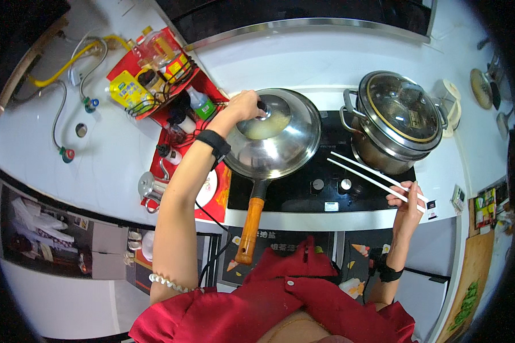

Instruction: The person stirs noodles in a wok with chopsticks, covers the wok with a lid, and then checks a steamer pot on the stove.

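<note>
My left hand (245,106) grips the dark knob on top of a domed metal wok lid (274,150). The lid has a glass centre and covers a wok, whose wooden handle (251,229) points toward me. Between the fingers of my right hand (407,199) is a pair of white chopsticks (369,176), with their tips over the black glass cooktop (279,197). To the right of the wok stands a tall steel pot (384,150) under a glass lid (403,107). What the wok holds is hidden apart from something pale behind the glass.
Left of the wok, a red rack (193,88) holds bottles and a yellow pouch (131,92). A metal oil pot (151,185) and a white plate (207,188) stand below it. Green leaves lie on a wooden board (474,266) at right. The range hood (300,17) hangs above.
</note>
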